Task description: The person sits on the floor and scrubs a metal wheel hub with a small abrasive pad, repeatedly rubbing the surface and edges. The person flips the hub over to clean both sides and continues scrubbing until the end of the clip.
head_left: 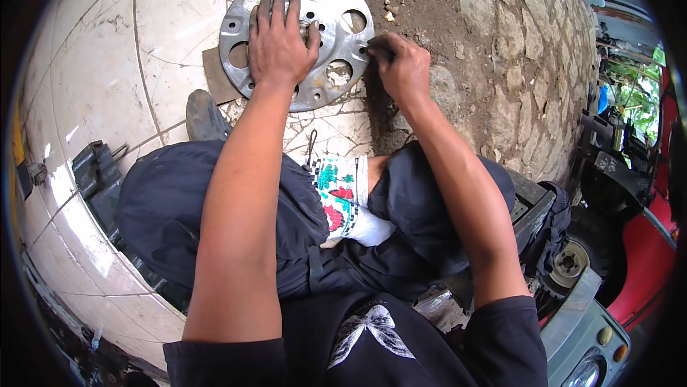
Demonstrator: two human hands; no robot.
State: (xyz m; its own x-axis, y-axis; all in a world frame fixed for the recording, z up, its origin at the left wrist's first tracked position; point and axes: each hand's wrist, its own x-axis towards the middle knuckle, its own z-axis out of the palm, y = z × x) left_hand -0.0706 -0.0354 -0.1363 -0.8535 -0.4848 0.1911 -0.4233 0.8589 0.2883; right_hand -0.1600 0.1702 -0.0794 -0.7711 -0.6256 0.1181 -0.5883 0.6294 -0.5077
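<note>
A round grey metal disc (pixel 330 43), pierced by large round holes and smaller bolt holes, lies on the ground ahead of me. My left hand (pixel 277 47) rests flat on its left half, fingers spread and pointing away from me. At the disc's right edge, beside a small rim hole, my right hand (pixel 401 61) has its thumb and fingers pinched together. Whatever sits between those fingertips is hidden. Dark smudges cover the fingers of both hands. A flat brown piece (pixel 220 75) shows from under the disc's left side.
Cracked white tiles (pixel 100 50) spread to the left; bare soil (pixel 397 0) and a stone-paved strip (pixel 501 50) lie to the right. A dark shoe (pixel 206 116) is close below the disc. Dark metal parts (pixel 100 179) stand at left, a vehicle wheel (pixel 572 262) at right.
</note>
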